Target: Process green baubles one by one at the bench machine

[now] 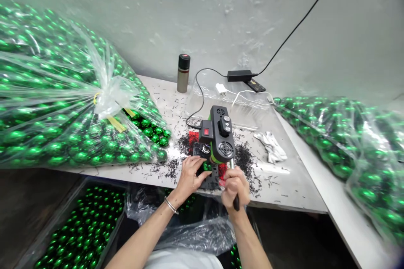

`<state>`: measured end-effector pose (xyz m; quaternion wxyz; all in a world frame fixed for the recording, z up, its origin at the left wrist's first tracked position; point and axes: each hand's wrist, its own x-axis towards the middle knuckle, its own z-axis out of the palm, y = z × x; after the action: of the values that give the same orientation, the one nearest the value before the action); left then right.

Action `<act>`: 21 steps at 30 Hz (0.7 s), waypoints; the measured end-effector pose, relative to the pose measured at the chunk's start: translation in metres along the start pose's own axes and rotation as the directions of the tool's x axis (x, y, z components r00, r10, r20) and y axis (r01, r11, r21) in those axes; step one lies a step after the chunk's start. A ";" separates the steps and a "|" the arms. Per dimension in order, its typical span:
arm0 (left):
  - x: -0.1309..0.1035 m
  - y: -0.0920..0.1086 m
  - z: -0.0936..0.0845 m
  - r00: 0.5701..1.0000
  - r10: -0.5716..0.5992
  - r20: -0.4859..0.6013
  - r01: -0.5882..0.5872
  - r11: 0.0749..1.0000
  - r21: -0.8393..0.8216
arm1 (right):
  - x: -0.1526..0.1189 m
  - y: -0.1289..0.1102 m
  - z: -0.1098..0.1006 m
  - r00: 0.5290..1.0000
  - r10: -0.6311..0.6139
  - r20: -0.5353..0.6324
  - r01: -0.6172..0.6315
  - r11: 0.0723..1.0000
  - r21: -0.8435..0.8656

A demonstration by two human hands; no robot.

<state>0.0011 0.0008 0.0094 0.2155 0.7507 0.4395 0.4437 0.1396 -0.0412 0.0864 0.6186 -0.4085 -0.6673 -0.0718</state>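
at blk machine (222, 132), l hand (190, 175) palm-down, fingers apart by green ball (207, 166), r hand (235, 187) fisted, fingers clamped on lever (236, 204)

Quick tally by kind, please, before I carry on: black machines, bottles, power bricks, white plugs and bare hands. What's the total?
Black machine: 1
Bottle: 1
Power brick: 1
White plug: 1
Bare hands, left hand and right hand: 2
Total: 6
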 end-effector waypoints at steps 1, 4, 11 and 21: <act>0.000 0.001 -0.001 1.000 0.005 -0.003 -0.005 1.000 -0.002 | 0.008 -0.005 -0.002 0.999 0.044 0.000 -0.044 0.999 0.015; -0.012 0.006 -0.011 0.999 0.033 -0.006 -0.033 0.999 -0.008 | 0.028 -0.019 -0.009 0.982 0.189 0.017 -0.190 0.981 0.049; -0.065 0.014 -0.055 0.991 0.090 0.097 -0.101 0.987 0.126 | 0.022 -0.021 -0.009 0.984 0.181 0.006 -0.181 0.981 0.064; 0.063 -0.031 -0.110 0.949 -0.316 0.020 0.197 0.639 0.744 | 0.018 -0.019 -0.005 0.992 0.125 0.001 -0.125 0.991 0.053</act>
<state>-0.0936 0.0631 0.0738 -0.0106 0.7339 0.6650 0.1381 0.1332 -0.0488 0.1111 0.6331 -0.4329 -0.6415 -0.0156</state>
